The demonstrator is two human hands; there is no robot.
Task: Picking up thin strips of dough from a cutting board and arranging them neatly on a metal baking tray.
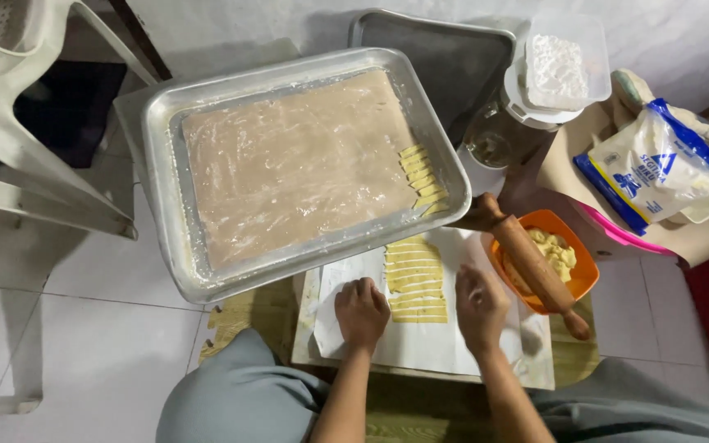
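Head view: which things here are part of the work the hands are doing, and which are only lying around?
In use: left hand and right hand on the white sheet; yellow dough strips; lined metal tray; rolling pin; orange bowl of dough.

Lying about: flour bag, tub of white powder, empty dark tray, plastic chair.

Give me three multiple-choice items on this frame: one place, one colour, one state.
1. Where does the rolling pin lie?
A. across the orange bowl
B. inside the metal tray
C. on the white chair

2. What colour are the dough strips between the hands?
A. pink
B. pale yellow
C. green

3. How is the left hand?
A. curled, knuckles up, on the white sheet
B. lifting the tray
C. gripping the pin

Answers: 1 A, the pin rests on the bowl's rim; 2 B, the strips look pale yellow; 3 A, it rests beside the strips and holds nothing, while the right hand lies flatter.
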